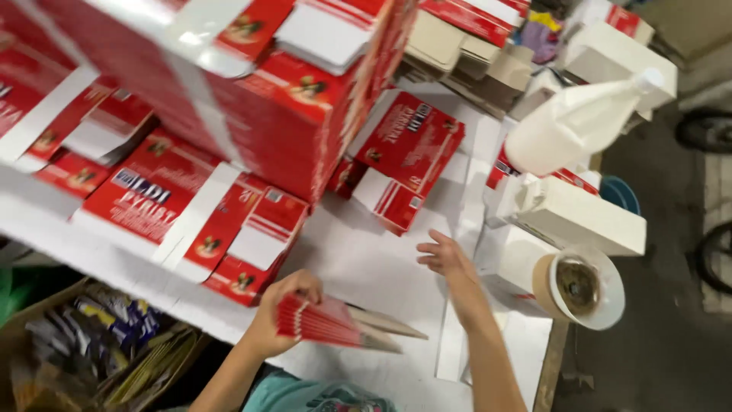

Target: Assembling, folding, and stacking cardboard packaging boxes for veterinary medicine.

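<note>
Left hand [278,309] grips a fanned stack of flat red cartons [335,324], fingers closed; right hand [442,255] rests open on the white tabletop [366,267], likely mid-sorting; peeling one carton needs a fingertip pinch.

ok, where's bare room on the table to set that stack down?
Bare white table lies between the left hand holding the red flat stack and the open right hand, below the red carton. Crowded: stacked cartons left, tape roll and white boxes right.
</note>
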